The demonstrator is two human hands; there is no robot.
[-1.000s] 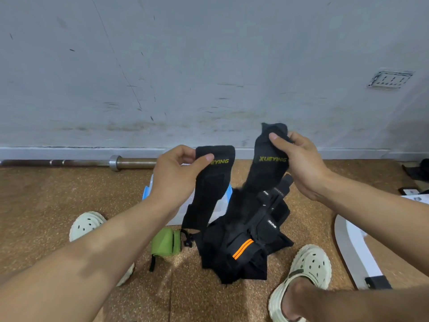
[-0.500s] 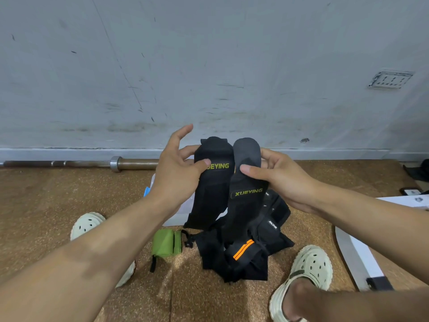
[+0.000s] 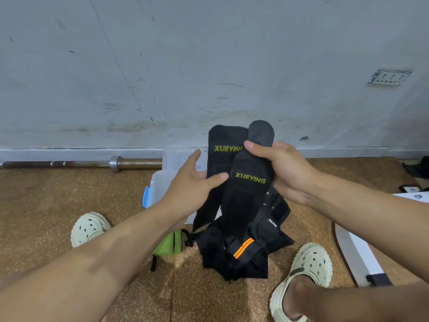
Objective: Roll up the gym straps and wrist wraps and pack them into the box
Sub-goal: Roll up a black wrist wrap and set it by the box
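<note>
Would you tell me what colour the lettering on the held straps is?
Yellow-green lettering on black straps, clearest in the head view.

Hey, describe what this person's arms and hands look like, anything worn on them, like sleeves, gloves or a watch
Both forearms are bare as far as the picture shows: no sleeves in view. The left hand and the right hand wear no gloves, and no rings, watch or wristband show on the sides facing the camera. No markings are visible on either arm.

Two black straps (image 3: 243,182) in both hands
</note>
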